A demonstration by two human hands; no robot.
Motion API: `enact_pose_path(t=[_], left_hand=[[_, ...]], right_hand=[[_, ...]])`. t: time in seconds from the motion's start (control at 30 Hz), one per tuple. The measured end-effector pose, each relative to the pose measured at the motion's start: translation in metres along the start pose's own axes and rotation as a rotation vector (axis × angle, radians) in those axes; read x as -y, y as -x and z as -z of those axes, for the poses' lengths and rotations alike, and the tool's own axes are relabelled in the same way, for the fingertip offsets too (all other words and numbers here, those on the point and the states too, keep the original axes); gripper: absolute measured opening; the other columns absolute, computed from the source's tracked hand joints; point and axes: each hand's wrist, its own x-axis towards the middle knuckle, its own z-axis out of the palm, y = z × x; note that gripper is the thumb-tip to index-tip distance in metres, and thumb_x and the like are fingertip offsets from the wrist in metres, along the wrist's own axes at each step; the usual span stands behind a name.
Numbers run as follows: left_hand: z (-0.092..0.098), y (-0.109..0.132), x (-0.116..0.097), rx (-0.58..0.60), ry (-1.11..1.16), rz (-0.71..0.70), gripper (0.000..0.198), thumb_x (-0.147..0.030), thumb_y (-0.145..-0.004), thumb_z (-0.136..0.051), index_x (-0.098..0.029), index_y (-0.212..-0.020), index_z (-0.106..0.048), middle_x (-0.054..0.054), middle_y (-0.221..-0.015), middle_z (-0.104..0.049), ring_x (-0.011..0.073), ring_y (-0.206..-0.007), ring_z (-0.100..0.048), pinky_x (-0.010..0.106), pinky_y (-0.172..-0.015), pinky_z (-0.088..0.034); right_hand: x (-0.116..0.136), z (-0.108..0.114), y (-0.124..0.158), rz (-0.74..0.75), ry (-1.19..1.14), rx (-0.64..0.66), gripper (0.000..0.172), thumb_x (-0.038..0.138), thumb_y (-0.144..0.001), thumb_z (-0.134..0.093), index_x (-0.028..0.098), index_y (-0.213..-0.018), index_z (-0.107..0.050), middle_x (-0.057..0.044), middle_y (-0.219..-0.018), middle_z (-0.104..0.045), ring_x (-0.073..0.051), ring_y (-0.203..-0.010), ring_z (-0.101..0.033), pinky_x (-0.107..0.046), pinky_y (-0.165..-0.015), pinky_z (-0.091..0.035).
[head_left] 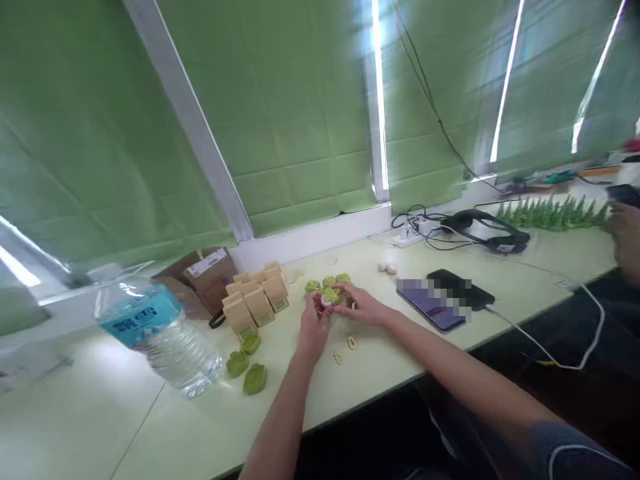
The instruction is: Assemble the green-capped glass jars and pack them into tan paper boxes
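Both of my hands meet over the table, closed around a small green and white piece whose exact kind I cannot make out. My left hand (315, 325) grips the green and white piece (331, 297) from the left. Fingers of my right hand (361, 305) pinch it from the other side. Just behind it sit several small green pieces (328, 281), partly hidden by my hands. Two small yellow loops (352, 343) lie in front, near my wrists. To the left rest three green cup-like pieces (255, 379).
A large water bottle (160, 333) stands left, before a cardboard box (210, 277) and several tan blocks (260, 303). Rightward are two white balls (387, 267), a phone (430, 308), a black headset (487, 230), a power strip (407, 238) and another person's hand (627, 237).
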Motion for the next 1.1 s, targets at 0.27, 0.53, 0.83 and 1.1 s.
enact_pose_path(t=[0.27,0.53,0.83,1.1], left_hand=[[-0.003,0.000,-0.006,0.081,0.060,0.017,0.024,-0.029,-0.099,-0.044,-0.020,-0.121,-0.047,0.004,-0.091,-0.058,0.0131,-0.070,-0.053,0.026,-0.065,-0.045],[-0.001,0.001,-0.014,0.107,0.053,0.014,0.020,-0.029,-0.100,-0.042,-0.020,-0.117,-0.046,0.001,-0.087,-0.054,0.0122,-0.068,-0.051,0.026,-0.065,-0.045],[0.000,0.001,-0.001,0.115,0.018,0.041,0.029,-0.041,-0.100,-0.044,-0.020,-0.121,-0.042,0.001,-0.086,-0.054,0.0134,-0.068,-0.051,0.028,-0.065,-0.044],[0.002,0.003,0.005,0.131,-0.084,-0.017,0.045,-0.055,-0.101,-0.038,-0.018,-0.124,-0.048,0.006,-0.089,-0.061,0.0197,-0.078,-0.055,0.033,-0.074,-0.044]], right_hand=[[-0.004,-0.002,0.000,0.064,-0.006,-0.007,0.055,0.047,-0.090,-0.068,0.021,-0.136,-0.050,-0.010,-0.121,-0.063,-0.011,-0.065,-0.057,-0.029,-0.063,-0.050],[-0.008,-0.004,0.000,0.109,0.047,-0.004,0.055,0.050,-0.091,-0.066,0.022,-0.136,-0.050,-0.011,-0.126,-0.062,-0.013,-0.068,-0.058,-0.031,-0.068,-0.051],[-0.008,-0.004,-0.001,0.094,0.046,0.003,0.058,0.057,-0.092,-0.061,0.021,-0.137,-0.050,-0.012,-0.128,-0.061,-0.013,-0.069,-0.058,-0.032,-0.068,-0.052],[-0.006,-0.001,0.001,0.088,0.041,-0.046,0.055,0.063,-0.088,-0.063,0.019,-0.120,-0.061,-0.006,-0.103,-0.065,-0.012,-0.065,-0.055,-0.028,-0.064,-0.048]])
